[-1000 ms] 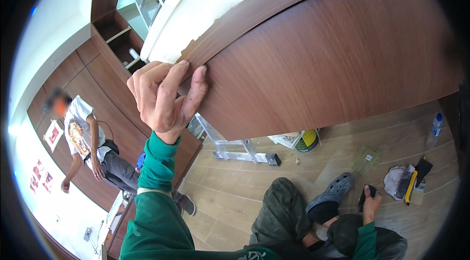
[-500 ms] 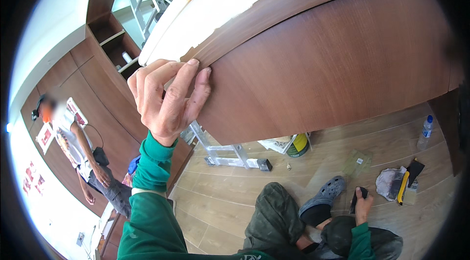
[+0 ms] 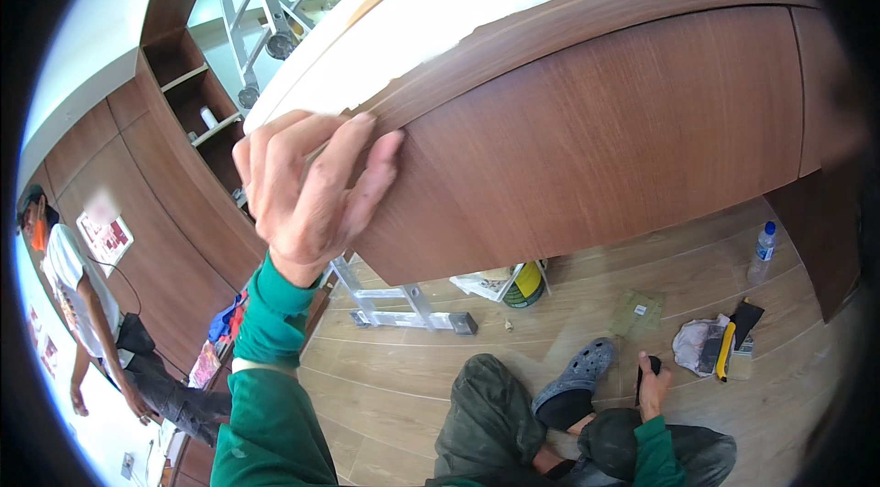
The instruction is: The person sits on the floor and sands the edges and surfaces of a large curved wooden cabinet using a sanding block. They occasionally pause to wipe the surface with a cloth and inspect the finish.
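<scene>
One brown panel (image 3: 596,134) rises lengthwise rightward, left grip (image 3: 307,189) parted, right grip (image 3: 654,390) closed round black block (image 3: 654,363).

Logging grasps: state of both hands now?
Left hand: open, loosely curled at the wood-grain panel's upper corner.
Right hand: closed, holding a small black object; exact kind unclear.

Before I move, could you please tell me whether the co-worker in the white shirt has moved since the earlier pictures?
Yes, the co-worker has shifted toward the picture's left, judged against the brown panels behind.
</scene>
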Motion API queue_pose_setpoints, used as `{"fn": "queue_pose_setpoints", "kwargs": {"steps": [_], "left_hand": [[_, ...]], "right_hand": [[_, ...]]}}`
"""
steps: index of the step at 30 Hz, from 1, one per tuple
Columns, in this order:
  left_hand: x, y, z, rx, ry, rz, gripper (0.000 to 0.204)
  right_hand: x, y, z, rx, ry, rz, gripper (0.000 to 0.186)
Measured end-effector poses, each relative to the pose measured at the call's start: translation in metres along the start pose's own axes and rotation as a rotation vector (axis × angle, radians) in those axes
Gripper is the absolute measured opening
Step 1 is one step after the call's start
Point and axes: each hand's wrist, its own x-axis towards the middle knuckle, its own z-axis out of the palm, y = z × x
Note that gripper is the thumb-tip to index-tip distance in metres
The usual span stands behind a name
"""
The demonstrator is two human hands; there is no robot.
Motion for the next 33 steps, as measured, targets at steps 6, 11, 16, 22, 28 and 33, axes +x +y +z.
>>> {"fn": "queue_pose_setpoints", "kwargs": {"steps": [6,11,16,22,28,33], "left_hand": [[-0.031,-0.007,-0.023,0.06,-0.081,-0.046,0.038],[-0.022,-0.009,-0.019,-0.019,-0.046,-0.054,0.037],[-0.036,-0.015,-0.018,-0.065,-0.032,-0.079,0.038],[-0.06,0.0,-0.033,-0.227,0.193,-0.267,0.045],[-0.151,0.124,-0.052,-0.903,0.195,-0.472,0.028],[-0.242,0.3,0.021,-1.33,-0.222,-0.844,0.02]], "right_hand": [[0.005,0.012,0.0,-0.012,-0.028,-0.014,0.045],[0.001,0.016,0.005,-0.115,0.002,-0.126,0.04],[-0.041,-0.031,0.004,-0.236,-0.09,-0.371,0.034],[-0.102,-0.089,0.005,-0.234,-0.17,-0.543,0.029],[-0.17,-0.247,-0.002,-0.339,-0.045,-1.269,0.032],[-0.193,-0.394,0.018,-0.501,0.256,-1.849,0.034]]}}
